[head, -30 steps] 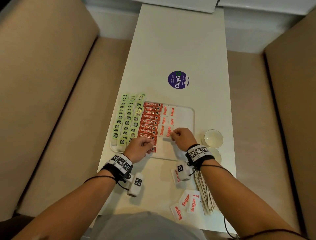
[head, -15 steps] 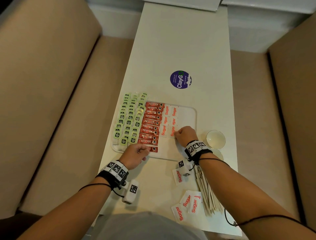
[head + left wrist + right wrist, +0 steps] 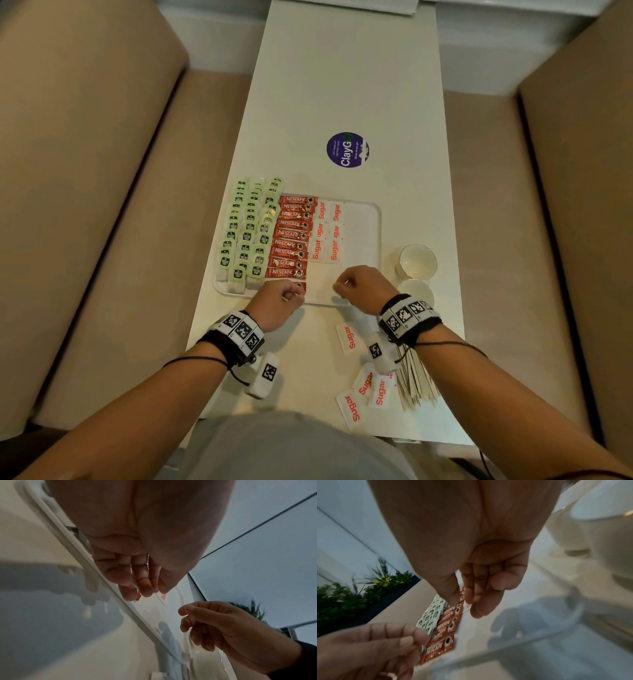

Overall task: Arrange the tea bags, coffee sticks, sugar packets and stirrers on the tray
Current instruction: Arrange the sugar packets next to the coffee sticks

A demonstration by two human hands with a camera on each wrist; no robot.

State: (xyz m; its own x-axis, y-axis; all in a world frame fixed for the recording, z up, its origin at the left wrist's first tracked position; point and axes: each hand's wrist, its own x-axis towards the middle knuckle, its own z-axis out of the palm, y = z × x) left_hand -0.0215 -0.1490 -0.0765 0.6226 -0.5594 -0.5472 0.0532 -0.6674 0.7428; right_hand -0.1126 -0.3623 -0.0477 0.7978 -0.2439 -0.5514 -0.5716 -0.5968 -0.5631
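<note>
While left hand fists, right hand curls loosely, both empty: six sugar packets on tray.

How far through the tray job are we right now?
Done: tea bags, coffee sticks and six sugar packets lie in rows on the tray. In hand: nothing clearly visible. Left: loose sugar packets and stirrers on the table.
</note>
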